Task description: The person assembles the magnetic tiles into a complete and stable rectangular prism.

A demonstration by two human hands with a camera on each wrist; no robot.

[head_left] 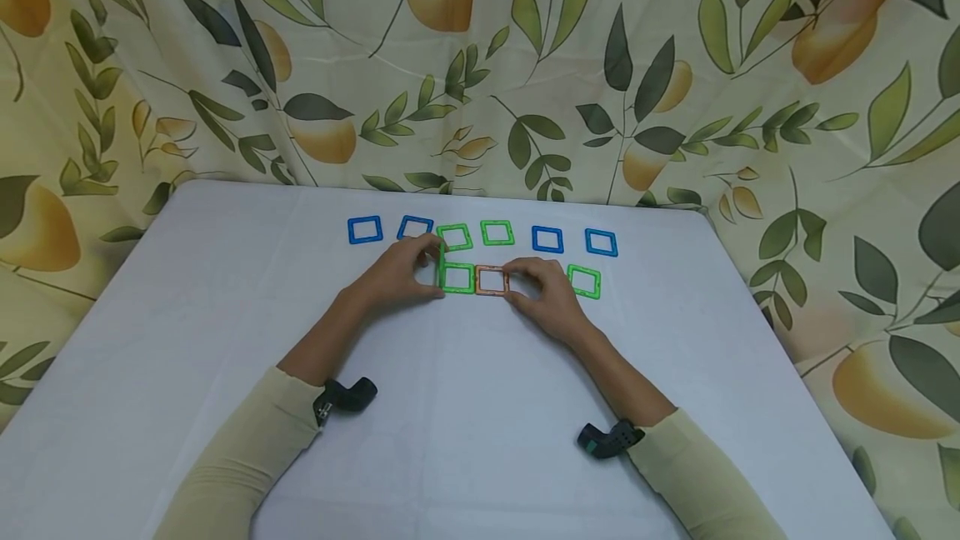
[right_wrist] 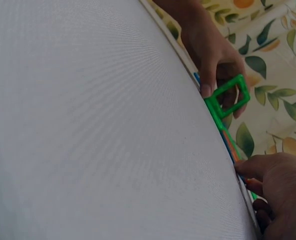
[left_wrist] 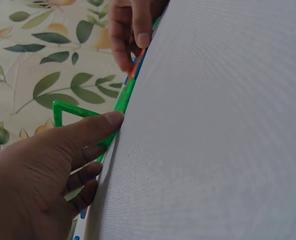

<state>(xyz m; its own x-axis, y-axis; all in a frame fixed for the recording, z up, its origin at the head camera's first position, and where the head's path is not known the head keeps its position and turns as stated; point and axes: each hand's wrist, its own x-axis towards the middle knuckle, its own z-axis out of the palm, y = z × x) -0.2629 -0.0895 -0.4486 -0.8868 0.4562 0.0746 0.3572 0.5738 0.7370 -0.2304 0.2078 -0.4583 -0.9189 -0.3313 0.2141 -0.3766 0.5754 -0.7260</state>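
With thumb and fingers, my left hand (head_left: 397,275) grips a green square frame tile (right_wrist: 244,87) that stands upright on its edge. Its foot meets the left side of a second green square tile (head_left: 472,278), which lies flat. Against the right side of that flat tile lies an orange square tile (head_left: 491,293). My right hand (head_left: 552,297) pinches the orange tile at its right edge, thumb at the near corner and a finger at the far one. Both hands are low over the white table, facing each other across the row.
Behind the hands is a row of loose frame tiles: a blue tile (head_left: 365,241) at left, another partly behind my left hand, two green ones, then a blue tile (head_left: 547,250) and another. A green tile (head_left: 584,293) lies right of my right hand. Patterned cloth (head_left: 480,107) hangs behind.
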